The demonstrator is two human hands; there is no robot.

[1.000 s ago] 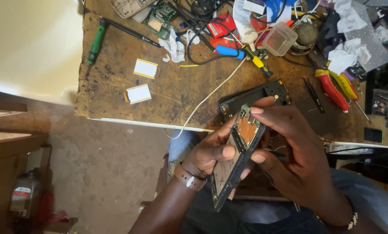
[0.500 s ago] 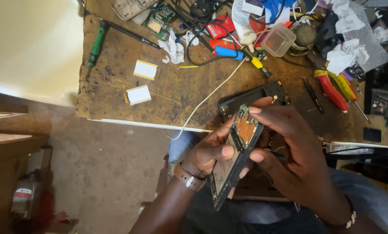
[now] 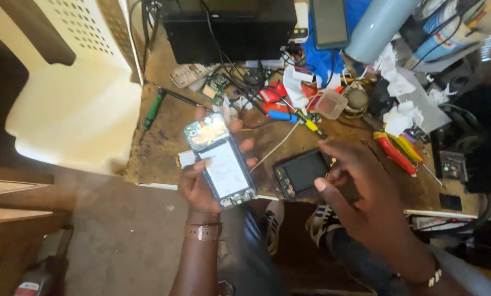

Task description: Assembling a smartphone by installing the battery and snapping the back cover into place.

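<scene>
An opened phone (image 3: 222, 161) is gripped by left hand (image 3: 197, 186) fingers alone over the counter (image 3: 163, 148) edge, right hand (image 3: 360, 189) loosely curled and empty; it could be dropped.

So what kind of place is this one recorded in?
Probably a small phone-repair bench: the left hand holds an opened phone, and screwdrivers, a loose circuit board and tangled cables clutter the worn wooden worktop.
</scene>
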